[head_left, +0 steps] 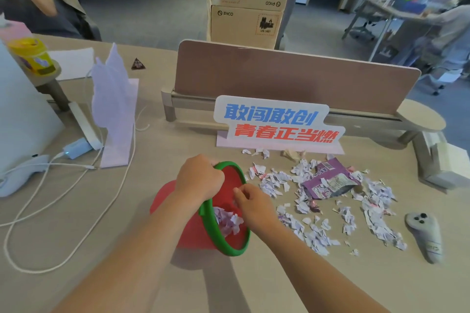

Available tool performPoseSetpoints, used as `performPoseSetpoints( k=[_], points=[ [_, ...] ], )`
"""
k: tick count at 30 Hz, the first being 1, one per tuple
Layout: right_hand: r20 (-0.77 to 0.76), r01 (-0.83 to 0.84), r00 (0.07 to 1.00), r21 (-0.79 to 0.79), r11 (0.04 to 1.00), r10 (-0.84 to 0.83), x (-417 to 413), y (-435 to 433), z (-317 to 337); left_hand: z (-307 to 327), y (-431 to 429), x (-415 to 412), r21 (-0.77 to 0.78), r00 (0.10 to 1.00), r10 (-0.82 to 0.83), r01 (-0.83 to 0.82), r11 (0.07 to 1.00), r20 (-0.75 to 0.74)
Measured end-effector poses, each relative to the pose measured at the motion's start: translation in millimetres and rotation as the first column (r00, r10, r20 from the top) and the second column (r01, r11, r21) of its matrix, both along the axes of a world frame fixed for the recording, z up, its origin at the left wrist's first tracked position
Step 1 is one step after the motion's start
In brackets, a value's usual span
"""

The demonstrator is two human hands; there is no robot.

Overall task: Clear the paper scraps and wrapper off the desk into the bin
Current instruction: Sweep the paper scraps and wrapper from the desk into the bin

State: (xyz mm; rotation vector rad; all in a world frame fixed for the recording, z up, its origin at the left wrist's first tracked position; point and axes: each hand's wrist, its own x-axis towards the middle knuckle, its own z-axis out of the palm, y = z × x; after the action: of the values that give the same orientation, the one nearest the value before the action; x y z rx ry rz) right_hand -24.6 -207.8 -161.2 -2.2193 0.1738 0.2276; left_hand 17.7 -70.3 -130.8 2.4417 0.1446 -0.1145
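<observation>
A red bin (188,234) with a green rim lies tilted on the desk, its mouth facing right. My left hand (198,178) grips the rim at its far edge. My right hand (254,204) hovers over the bin's mouth, fingers pinched together; whether a scrap is between them I cannot tell. Several white and lilac scraps (229,221) lie inside the bin. Many more paper scraps (315,229) are strewn over the desk to the right. Among them lies a crumpled purple wrapper (328,180).
A grey controller (427,234) lies right of the scraps. A slogan sign (277,122) stands behind them, before a desk divider (292,76). White cables (76,211), a charger and a paper cut-out stand (114,99) are on the left. A person sits at far right.
</observation>
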Motion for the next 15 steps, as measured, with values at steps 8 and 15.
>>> performPoseSetpoints(
  k=[8, 15],
  points=[
    [-0.028, -0.066, 0.997, 0.06, 0.996, 0.067, 42.4, -22.6, -2.2, 0.3, -11.9, 34.3, -0.014, 0.992, 0.108, -0.109, 0.994, -0.058],
    [-0.004, -0.175, 0.984, 0.111, 0.978, 0.176, 83.1, -51.4, -13.3, -5.2, -29.1, 61.0, 0.092, 0.978, 0.181, -0.172, 0.981, -0.1]
  ],
)
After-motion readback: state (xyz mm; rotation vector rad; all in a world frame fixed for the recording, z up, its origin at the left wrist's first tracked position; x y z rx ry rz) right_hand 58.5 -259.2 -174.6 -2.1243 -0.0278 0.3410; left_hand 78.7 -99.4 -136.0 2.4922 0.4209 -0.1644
